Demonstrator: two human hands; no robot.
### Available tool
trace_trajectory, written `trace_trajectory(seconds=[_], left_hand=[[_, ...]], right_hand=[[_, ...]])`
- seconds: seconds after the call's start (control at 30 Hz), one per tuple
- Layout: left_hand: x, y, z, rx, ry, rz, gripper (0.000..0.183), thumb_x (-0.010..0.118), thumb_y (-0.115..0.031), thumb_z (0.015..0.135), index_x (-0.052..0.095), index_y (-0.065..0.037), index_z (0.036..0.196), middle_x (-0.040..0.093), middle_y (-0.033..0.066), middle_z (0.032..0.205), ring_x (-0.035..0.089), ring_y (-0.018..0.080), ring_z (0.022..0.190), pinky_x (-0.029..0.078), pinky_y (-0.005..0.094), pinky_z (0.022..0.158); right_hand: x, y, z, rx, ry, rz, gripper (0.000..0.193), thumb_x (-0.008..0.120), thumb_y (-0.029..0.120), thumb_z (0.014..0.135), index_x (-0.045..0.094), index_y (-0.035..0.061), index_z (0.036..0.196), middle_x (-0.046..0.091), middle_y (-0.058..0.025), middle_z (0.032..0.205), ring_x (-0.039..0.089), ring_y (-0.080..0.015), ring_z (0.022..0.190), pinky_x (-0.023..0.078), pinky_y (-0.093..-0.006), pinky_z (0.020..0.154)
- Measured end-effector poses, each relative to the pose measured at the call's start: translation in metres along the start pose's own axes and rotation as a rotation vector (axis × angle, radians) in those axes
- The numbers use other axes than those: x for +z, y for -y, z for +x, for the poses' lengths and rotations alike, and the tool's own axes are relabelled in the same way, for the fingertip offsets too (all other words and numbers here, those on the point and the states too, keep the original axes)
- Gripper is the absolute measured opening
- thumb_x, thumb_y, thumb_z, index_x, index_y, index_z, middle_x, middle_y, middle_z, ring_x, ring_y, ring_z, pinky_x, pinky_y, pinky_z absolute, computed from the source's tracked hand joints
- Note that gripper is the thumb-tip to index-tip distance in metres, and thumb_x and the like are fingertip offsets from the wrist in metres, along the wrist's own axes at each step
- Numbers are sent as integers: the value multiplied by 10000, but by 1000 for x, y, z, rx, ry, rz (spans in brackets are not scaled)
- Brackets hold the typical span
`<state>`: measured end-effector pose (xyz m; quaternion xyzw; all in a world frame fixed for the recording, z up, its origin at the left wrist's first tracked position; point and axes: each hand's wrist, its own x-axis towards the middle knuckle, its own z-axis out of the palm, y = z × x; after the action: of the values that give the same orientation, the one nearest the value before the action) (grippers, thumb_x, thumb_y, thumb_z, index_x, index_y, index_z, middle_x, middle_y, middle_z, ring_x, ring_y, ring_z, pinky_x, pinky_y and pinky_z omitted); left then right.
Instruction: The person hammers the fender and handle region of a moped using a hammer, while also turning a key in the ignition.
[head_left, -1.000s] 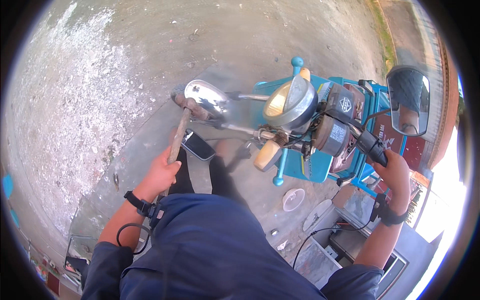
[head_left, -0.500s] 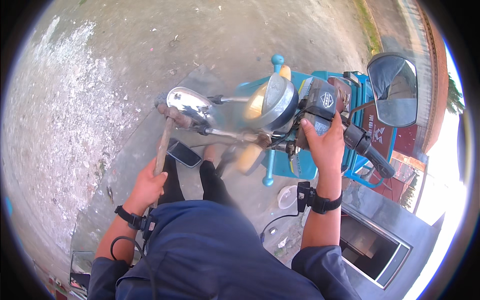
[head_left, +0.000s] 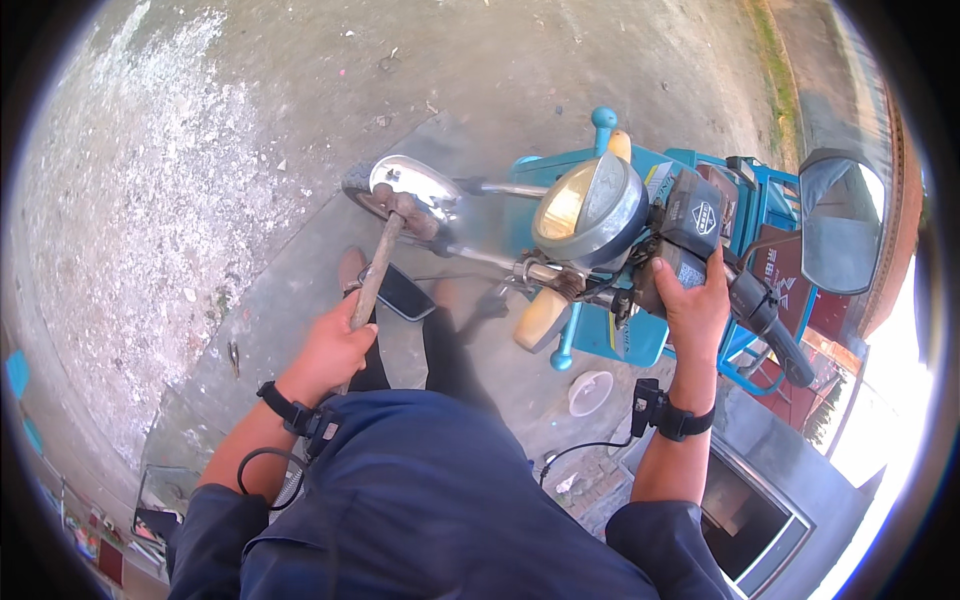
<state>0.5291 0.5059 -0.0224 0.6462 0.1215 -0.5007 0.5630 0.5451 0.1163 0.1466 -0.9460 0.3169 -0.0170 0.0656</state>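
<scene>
Right hand [head_left: 692, 300] slid onto boxy dashboard [head_left: 690, 235].

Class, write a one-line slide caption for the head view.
Left hand holds a wooden-handled hammer against the front wheel's fender of a blue tricycle; right hand rests by the handlebar.

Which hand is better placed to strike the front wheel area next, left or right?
Left, probably. The left hand already grips the wooden-handled hammer, whose head sits at the chrome front mudguard. The right hand rests on the dark handlebar console, away from the wheel and without a tool.
</scene>
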Motion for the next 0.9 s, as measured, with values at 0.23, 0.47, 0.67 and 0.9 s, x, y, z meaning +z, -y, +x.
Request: trace_trajectory(seconds=[0.23, 0.47, 0.67, 0.9], left_hand=[[14, -8, 13, -14, 70, -10, 577, 562, -117, 959, 390, -47, 1506, 529, -10, 737, 511, 75, 518, 462, 262, 500], [31, -25, 35, 22, 237, -10, 551, 551, -108, 955, 414, -94, 1487, 498, -18, 726, 507, 70, 533, 448, 258, 509], [45, -44, 57, 103, 287, 115, 509, 551, -123, 943, 442, -75, 1438, 598, 89, 773, 590, 182, 631, 480, 331, 600], [70, -35, 88, 194, 289, 147, 525, 566, -166, 917, 446, -65, 1418, 668, 252, 966, 636, 436, 911, 495, 456, 799]], right_hand=[[0, -9, 0, -53, 0, -13, 861, 850, 332, 714, 498, -17, 1418, 624, -245, 1295, 610, -372, 1201, 460, -404, 1020], [-2, -18, -7, -167, 7, -9, 870, 852, 271, 694, 484, 1, 1434, 607, -229, 1320, 592, -371, 1219, 444, -412, 1044], [-8, -37, -15, -212, 35, -62, 923, 868, 345, 684, 474, -27, 1432, 598, -237, 1318, 583, -382, 1223, 435, -423, 1054], [-11, -54, -19, -203, 49, -83, 839, 825, 265, 803, 424, -80, 1454, 547, -200, 1393, 521, -254, 1263, 362, -352, 1107]])
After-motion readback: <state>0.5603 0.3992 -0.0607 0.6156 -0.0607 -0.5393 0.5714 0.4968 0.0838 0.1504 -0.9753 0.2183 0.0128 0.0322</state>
